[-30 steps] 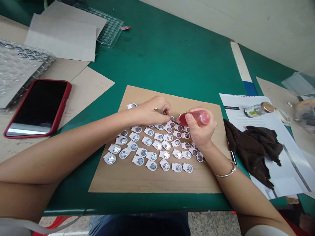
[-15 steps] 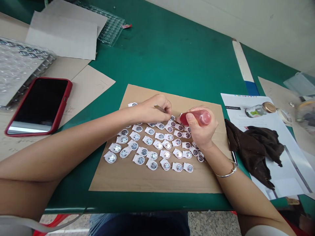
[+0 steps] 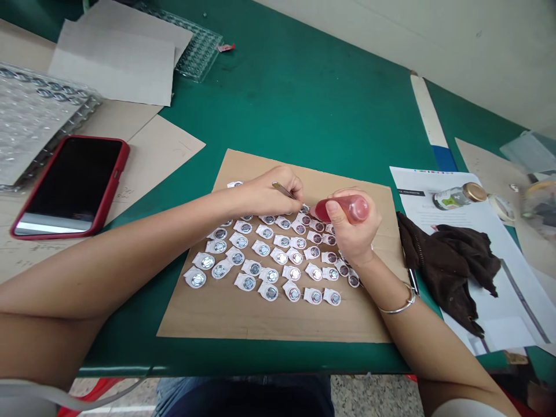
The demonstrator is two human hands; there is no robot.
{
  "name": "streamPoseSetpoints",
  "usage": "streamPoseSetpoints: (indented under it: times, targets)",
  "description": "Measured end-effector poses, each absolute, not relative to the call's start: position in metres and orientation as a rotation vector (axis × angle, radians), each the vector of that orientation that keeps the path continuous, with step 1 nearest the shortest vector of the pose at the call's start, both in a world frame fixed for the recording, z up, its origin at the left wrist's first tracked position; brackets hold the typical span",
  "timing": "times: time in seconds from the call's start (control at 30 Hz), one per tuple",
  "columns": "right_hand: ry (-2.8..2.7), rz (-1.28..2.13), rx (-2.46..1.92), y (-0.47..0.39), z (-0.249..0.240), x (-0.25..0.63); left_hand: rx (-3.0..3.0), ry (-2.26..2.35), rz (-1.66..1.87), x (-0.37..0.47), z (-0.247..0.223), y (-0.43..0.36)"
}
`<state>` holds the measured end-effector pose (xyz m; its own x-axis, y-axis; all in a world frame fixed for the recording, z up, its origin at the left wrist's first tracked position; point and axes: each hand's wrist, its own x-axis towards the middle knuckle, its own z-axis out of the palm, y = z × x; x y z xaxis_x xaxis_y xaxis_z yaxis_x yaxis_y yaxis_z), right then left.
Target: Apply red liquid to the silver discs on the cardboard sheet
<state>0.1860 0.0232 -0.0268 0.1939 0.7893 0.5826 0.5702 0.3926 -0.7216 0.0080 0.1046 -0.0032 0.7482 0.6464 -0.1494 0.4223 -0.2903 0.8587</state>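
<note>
Pinched in my left hand [image 3: 278, 188] is a slim tweezers-like metal tool [image 3: 284, 190]; its flat end shows above the fingers, and its tip is hidden. My right hand [image 3: 357, 229] is wrapped round a red squeeze bottle [image 3: 343, 208], tilted so that its narrow end points left. That end is close to a small round piece [image 3: 304, 209] by my left fingertips; whether they touch, I cannot tell. Several rows of white tabbed pieces with shiny round centres [image 3: 269, 291] lie on a brown cardboard sheet [image 3: 278, 321] under both hands.
Left of the cardboard lie a red-cased phone [image 3: 69, 185], clear plastic trays [image 3: 43, 110] and grey card sheets [image 3: 117, 63]. To the right, a dark brown cloth [image 3: 452, 266] and a small glass jar [image 3: 460, 196] rest on printed paper [image 3: 417, 202]. A green mat [image 3: 313, 116] covers the table.
My right hand has moved slightly left with the red bottle, bringing its narrow end nearer my left fingertips. My left hand has barely moved.
</note>
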Motion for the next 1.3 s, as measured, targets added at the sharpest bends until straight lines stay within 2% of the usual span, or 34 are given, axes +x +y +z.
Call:
streamPoseSetpoints:
  times: [0.33,0.53,0.73,1.03,1.17,1.3]
  targets:
    - [-1.353,0.306,-1.288,0.025,-0.025,0.186,1.966,0.747,0.329,0.007,-0.007,0.106]
    - [-0.908,0.674,-1.133,0.036,-0.005,0.2,1.932,0.859,0.349,0.007,0.012,0.106]
    - [-0.754,0.85,-1.087,0.035,0.018,0.212,1.913,1.077,0.456,-0.005,0.042,0.098]
    - [-0.837,0.883,-1.108,-0.011,0.032,0.188,1.887,1.176,0.553,-0.053,0.033,0.008]
    - [-0.842,0.889,-1.088,-0.041,0.029,0.165,2.057,1.098,0.598,-0.062,0.021,-0.04]
    - [-0.895,0.821,-1.032,-0.065,0.026,0.142,2.389,0.882,0.799,-0.065,0.003,-0.072]
